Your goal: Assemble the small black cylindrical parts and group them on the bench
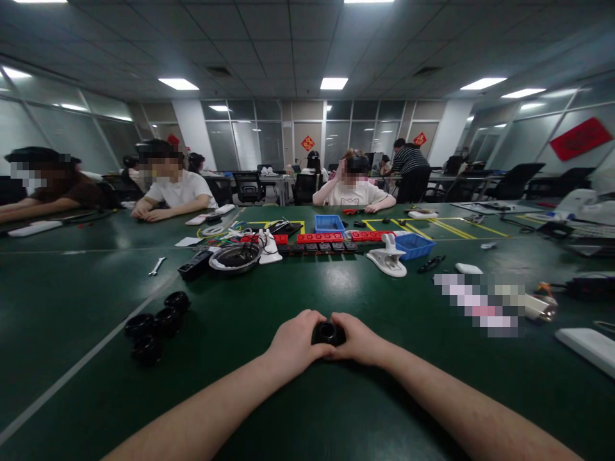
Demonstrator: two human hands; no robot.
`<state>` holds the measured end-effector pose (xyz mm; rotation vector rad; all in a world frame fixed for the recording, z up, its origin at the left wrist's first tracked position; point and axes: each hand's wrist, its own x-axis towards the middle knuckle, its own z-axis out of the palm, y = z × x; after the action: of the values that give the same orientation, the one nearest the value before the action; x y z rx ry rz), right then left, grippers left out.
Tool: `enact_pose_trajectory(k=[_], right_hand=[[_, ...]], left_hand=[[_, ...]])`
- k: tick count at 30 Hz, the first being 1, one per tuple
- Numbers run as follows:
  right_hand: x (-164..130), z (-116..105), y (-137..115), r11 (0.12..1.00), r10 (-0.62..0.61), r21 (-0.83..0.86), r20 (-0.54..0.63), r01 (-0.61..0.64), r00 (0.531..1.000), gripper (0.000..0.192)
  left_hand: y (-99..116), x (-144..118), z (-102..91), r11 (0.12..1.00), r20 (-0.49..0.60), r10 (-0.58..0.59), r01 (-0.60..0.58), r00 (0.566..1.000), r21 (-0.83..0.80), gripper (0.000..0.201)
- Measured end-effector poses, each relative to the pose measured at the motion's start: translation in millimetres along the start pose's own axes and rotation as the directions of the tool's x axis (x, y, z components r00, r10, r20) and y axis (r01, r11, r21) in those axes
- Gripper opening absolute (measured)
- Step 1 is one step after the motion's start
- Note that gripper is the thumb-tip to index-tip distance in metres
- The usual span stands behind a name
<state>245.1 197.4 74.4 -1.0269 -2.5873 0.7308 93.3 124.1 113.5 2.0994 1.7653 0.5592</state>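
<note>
Dark green surface (230, 301); left hand (298, 336) and right hand (358, 338) gripped a glossy black hollow round part (338, 335) at 6 o'clock. Four similar black pieces (166, 321) sat at its 9 o'clock.

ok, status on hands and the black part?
Left hand and right hand cupped around black part, one each side. Four similar black pieces grouped off left.
</note>
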Motion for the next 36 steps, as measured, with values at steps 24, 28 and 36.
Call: enact_pose_trajectory(k=[24, 28, 36], right_hand=[[-2, -21, 1, 0.96, -0.236, 0.193, 0.178, 0.201, 0.955, 0.035], [-2, -22, 0, 0.959, -0.235, 0.202, 0.18, 0.198, 0.955, 0.034], [-2, -22, -1, 0.96, -0.244, 0.18, 0.18, 0.212, 0.953, 0.032]], left_hand=[[-13, 5, -11.0, 0.976, 0.102, 0.198, -0.186, 0.975, -0.113, 0.04], [-13, 5, -10.8, 0.977, 0.105, 0.195, -0.183, 0.975, -0.109, 0.04], [-12, 4, -12.2, 0.98, 0.113, 0.182, -0.171, 0.977, -0.106, 0.04]])
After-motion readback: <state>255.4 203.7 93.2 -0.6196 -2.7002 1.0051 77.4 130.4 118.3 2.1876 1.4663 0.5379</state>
